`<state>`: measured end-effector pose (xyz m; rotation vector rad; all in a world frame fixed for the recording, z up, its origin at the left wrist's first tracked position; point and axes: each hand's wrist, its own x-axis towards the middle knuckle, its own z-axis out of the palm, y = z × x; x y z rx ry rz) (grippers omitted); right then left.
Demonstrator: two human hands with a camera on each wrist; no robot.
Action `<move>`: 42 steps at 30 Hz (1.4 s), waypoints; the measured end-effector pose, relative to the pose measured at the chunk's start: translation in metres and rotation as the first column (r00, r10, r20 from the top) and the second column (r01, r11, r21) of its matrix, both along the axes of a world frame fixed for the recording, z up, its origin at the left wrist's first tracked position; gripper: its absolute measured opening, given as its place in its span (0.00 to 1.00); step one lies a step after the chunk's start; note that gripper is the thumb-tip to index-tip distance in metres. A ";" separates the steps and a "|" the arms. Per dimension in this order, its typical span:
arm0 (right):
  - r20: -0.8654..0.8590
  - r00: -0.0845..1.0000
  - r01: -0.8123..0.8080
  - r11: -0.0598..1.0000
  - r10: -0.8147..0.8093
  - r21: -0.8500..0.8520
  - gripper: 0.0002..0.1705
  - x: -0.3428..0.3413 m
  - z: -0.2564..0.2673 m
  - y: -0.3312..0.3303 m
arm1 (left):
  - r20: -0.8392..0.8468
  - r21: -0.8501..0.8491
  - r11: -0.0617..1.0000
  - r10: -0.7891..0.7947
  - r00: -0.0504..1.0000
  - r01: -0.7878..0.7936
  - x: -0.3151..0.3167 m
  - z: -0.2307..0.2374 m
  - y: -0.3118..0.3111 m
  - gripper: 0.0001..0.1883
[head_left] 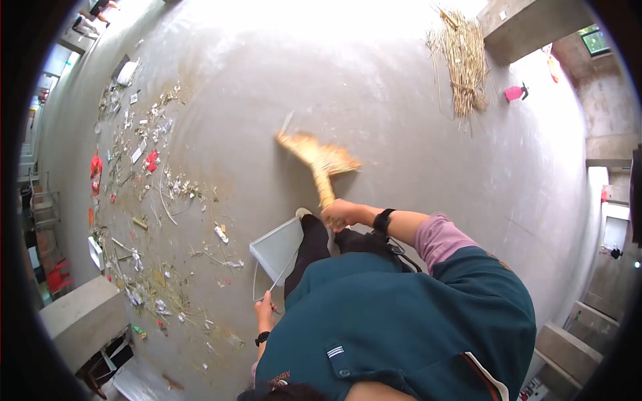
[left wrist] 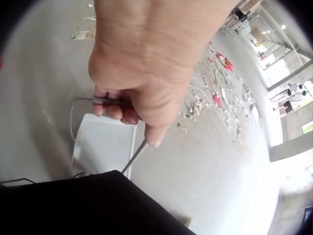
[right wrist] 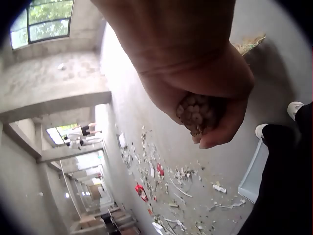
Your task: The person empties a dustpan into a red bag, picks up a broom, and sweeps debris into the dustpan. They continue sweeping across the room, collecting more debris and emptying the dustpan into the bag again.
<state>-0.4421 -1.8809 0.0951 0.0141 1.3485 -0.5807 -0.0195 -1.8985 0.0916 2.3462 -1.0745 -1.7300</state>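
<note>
In the head view my right hand [head_left: 342, 214] grips the short bound handle of a straw broom [head_left: 322, 160]. Its bristles fan out over the concrete floor ahead of my feet, slightly blurred. From the right wrist, the bundled stalk ends of the broom handle [right wrist: 195, 113] poke out of the curled fingers. My left hand [head_left: 265, 309] holds the thin metal handle [left wrist: 134, 157] of a pale grey dustpan [head_left: 277, 248]. That dustpan stands beside my left leg, and in the left wrist view its pan [left wrist: 103, 144] lies below the fingers.
Scattered litter [head_left: 160, 180] of paper, plastic and plant bits covers the floor on the left. A straw bundle [head_left: 461, 67] lies at the far right, near a pink container [head_left: 513, 93]. Concrete beams [head_left: 90, 311] edge both sides. People [right wrist: 80, 134] are in the distance.
</note>
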 end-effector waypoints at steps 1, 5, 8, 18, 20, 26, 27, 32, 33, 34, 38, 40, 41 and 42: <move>0.063 0.998 -0.006 1.000 0.007 -0.017 0.09 0.008 -0.004 -0.017 | -0.026 0.003 1.000 0.026 0.999 -0.026 0.000 -0.004 -0.010 0.17; 0.255 0.961 -0.065 0.982 0.109 -0.175 0.07 0.015 -0.005 -0.096 | -0.081 0.021 1.000 0.015 0.997 -0.013 -0.013 -0.004 -0.042 0.17; 0.373 0.927 0.047 0.977 0.036 -0.209 0.08 0.011 0.005 -0.134 | -0.055 0.042 0.998 -0.040 0.998 0.043 -0.023 0.005 -0.061 0.17; 0.161 0.968 0.219 0.962 -0.193 -0.163 0.08 -0.073 0.044 -0.106 | -0.129 0.131 0.991 0.058 0.990 -0.041 -0.041 -0.016 -0.110 0.18; 0.089 0.960 0.276 0.946 -0.264 -0.172 0.08 -0.101 0.045 -0.101 | -0.121 0.128 0.991 0.059 0.991 -0.044 -0.045 -0.031 -0.116 0.18; -0.060 0.797 0.586 0.794 -0.601 -0.161 0.07 -0.202 0.010 -0.104 | -0.011 0.109 0.974 -0.199 0.980 0.199 -0.062 -0.041 -0.131 0.20; -0.118 0.754 0.628 0.762 -0.646 -0.158 0.07 -0.222 0.008 -0.109 | 0.002 0.098 0.975 -0.199 0.980 0.198 -0.072 -0.042 -0.135 0.20; -0.227 0.593 0.754 0.631 -0.773 -0.180 0.05 -0.335 -0.023 -0.123 | 0.115 0.078 0.973 -0.227 0.967 0.219 -0.110 -0.026 -0.153 0.20; -0.237 0.567 0.770 0.610 -0.788 -0.185 0.04 -0.358 -0.024 -0.125 | 0.132 0.073 0.973 -0.229 0.964 0.221 -0.123 -0.024 -0.157 0.20; -0.276 0.545 0.782 0.599 -0.792 -0.175 0.04 -0.381 -0.026 -0.129 | 0.151 0.069 0.973 -0.229 0.962 0.221 -0.133 -0.024 -0.159 0.20; -0.312 0.526 0.801 0.584 -0.792 -0.132 0.06 -0.458 -0.054 -0.132 | 0.231 0.068 0.976 -0.216 0.949 0.206 -0.154 -0.021 -0.156 0.21; -0.334 0.541 0.796 0.598 -0.772 -0.095 0.07 -0.481 -0.062 -0.135 | 0.266 0.060 0.979 -0.205 0.942 0.197 -0.159 -0.021 -0.158 0.21; -0.322 0.562 0.786 0.613 -0.762 -0.080 0.08 -0.490 -0.065 -0.136 | 0.281 0.056 0.980 -0.200 0.939 0.192 -0.161 -0.022 -0.158 0.21; -0.330 0.588 0.772 0.634 -0.738 -0.044 0.08 -0.495 -0.065 -0.142 | 0.294 0.052 0.981 -0.195 0.936 0.188 -0.168 -0.019 -0.163 0.21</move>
